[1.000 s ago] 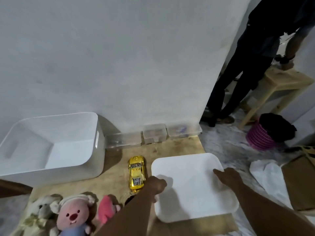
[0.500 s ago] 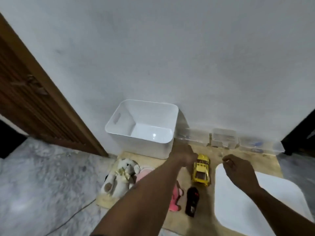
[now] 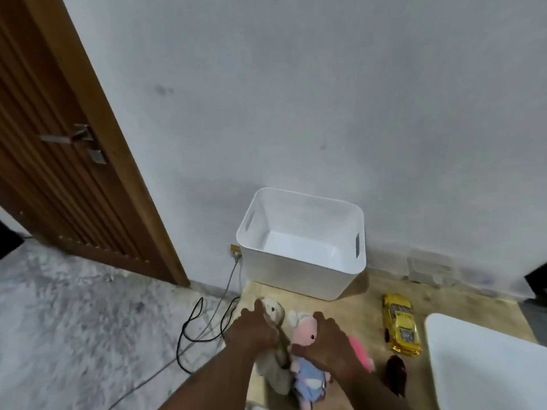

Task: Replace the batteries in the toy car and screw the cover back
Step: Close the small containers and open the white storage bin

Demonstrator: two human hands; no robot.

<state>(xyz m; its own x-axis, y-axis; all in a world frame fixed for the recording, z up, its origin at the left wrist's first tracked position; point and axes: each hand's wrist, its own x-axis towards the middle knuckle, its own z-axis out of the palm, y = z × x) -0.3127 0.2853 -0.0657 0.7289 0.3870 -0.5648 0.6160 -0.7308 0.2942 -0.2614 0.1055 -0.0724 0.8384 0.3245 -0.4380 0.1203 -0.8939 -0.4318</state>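
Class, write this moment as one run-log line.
left hand on beige plush | right hand grips pink plush | toy car lies untouched

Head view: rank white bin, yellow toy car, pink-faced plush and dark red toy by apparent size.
1. white bin
2. pink-faced plush and yellow toy car: similar; plush is nearer and partly under the right hand, so unranked
3. dark red toy

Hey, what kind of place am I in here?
Likely a room in a home, down at floor level: a wooden door, plush toys and a yellow toy car, a white storage bin.
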